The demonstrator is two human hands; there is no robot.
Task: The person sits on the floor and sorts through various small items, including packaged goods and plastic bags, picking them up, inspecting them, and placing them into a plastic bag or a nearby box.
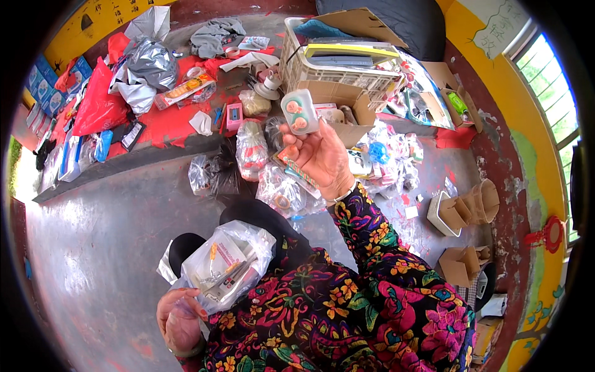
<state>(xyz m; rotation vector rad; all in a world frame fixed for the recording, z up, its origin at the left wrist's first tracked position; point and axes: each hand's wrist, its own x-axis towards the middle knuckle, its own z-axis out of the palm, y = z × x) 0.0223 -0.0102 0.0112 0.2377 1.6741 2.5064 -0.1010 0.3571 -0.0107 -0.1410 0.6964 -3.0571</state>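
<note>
Pack (299, 111), small and pale, is sitting upright in the raised right hand (319, 155), whose fingers are gripping its lower end. It is probably weighing little; its clear shell is looking smooth, stiffish and easily dented, so edges are offering the safest hold. The left hand (181, 319) is gripping the near edge of a bag (226, 266), whose thin film is likely feeling soft and slippery.
</note>
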